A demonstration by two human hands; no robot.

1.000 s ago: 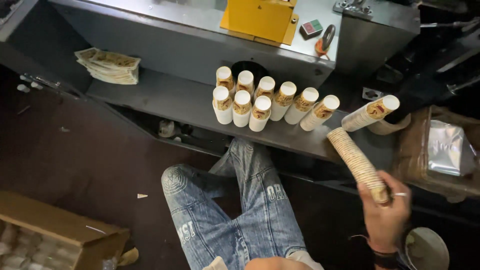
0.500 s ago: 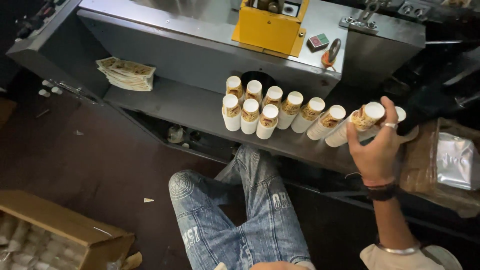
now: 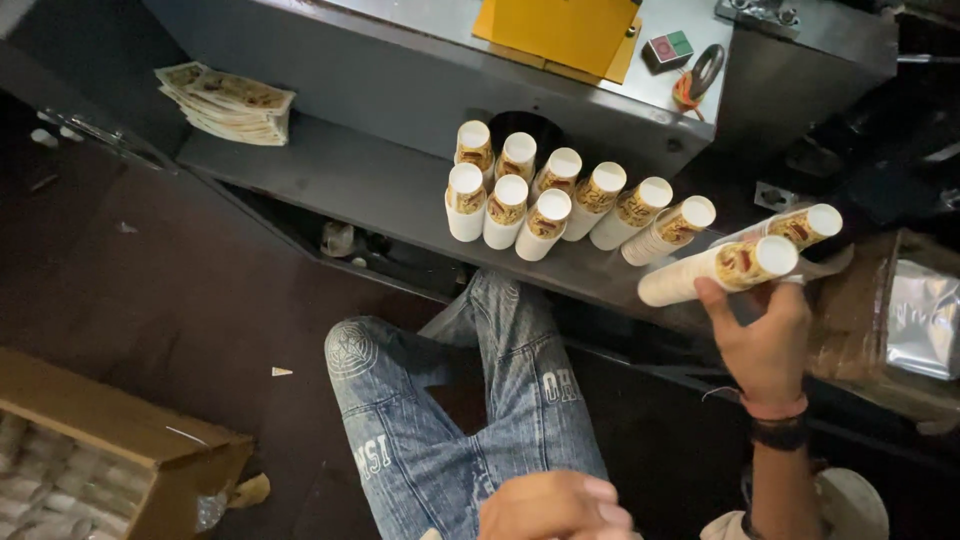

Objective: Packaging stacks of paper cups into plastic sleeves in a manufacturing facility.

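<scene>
Left hand [image 3: 556, 506]: loosely curled, holding nothing, low over jeans [image 3: 470, 420]. Right hand [image 3: 765, 345]: fingers wrapped around cup stack [image 3: 720, 270], tilted at worktop [image 3: 370, 190] edge, beside stacks [image 3: 545, 200]. Farther: paper pile [image 3: 225, 100], yellow box [image 3: 560, 30].

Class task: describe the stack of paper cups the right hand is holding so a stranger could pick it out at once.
Find the grey metal shelf with its row of cup stacks. At the row's right end, the right hand grips one stack of paper cups; unlike its neighbours, it is held and tilted nearly sideways.
</scene>
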